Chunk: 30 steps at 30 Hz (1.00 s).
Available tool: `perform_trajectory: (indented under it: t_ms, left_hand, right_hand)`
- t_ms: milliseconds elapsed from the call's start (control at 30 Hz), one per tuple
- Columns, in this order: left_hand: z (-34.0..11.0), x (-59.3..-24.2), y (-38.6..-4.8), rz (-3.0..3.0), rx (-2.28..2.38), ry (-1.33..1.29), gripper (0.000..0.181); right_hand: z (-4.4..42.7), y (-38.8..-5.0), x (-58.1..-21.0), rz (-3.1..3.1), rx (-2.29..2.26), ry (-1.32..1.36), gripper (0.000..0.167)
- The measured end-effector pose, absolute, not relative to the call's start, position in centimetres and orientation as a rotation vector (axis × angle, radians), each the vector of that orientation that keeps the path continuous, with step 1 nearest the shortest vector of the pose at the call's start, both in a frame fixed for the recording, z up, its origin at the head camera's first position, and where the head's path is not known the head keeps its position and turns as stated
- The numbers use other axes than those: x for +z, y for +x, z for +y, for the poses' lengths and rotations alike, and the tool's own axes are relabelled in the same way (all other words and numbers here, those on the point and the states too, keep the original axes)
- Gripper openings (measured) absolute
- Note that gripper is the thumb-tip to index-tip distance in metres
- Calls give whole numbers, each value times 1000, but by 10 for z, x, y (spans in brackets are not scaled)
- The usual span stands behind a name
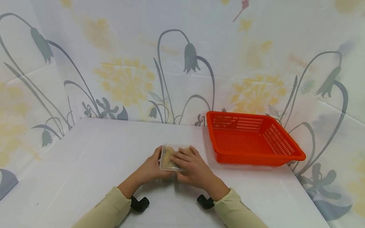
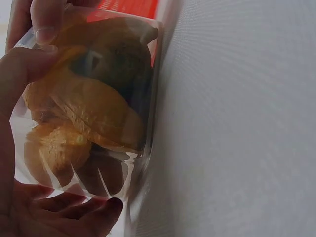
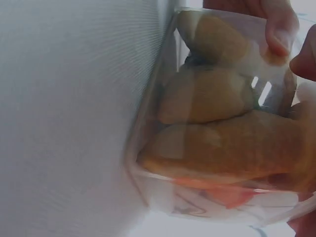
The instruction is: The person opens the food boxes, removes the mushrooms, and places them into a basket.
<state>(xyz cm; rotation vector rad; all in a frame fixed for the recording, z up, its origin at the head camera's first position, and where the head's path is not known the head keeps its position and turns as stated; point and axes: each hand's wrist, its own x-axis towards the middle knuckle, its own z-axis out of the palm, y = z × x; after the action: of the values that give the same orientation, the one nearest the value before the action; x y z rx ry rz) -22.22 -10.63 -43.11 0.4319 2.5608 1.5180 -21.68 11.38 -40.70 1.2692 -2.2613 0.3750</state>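
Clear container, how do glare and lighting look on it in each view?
Right wrist view: white glints on the container, washed-out brightness near the picture's bottom; left wrist view: dim, with pale streaks across it; head view: more evenly lit, fine detail soft.

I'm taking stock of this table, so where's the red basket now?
In the head view, the red basket stands at the back right of the table, near the flowered backdrop, right of the clear box.

From my head, one camera looks forward and down across the worktop [image 1: 85,164] to the patterned backdrop [image 1: 128,41], while my two wrist cameras, tipped sideways, face the clear box [image 1: 163,158] close up from either side, which all three views share.
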Motion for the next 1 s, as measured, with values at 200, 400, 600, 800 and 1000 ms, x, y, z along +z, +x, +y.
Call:
perform_trajectory:
  t_ms: [200, 400, 600, 800, 1000]
  left_hand:
    - [-104, -429, -223, 2568, 1521, 447, 112]
    - [-105, -430, -224, 2555, 1511, 430, 116]
    - [-105, -433, -220, 2516, 1490, 416, 117]
    - [-105, -432, -217, 2515, 1476, 416, 115]
    - [-104, -430, -217, 2526, 1463, 428, 113]
  right_hand:
    - [117, -217, -403, -2235, 411, 1281, 49]
    - [121, -217, -396, -2287, 491, 1310, 47]
    - [124, -217, -391, -2300, 576, 1318, 43]
    - [129, -219, -386, -2290, 739, 1275, 39]
    - [134, -220, -382, -2293, 991, 1155, 37]
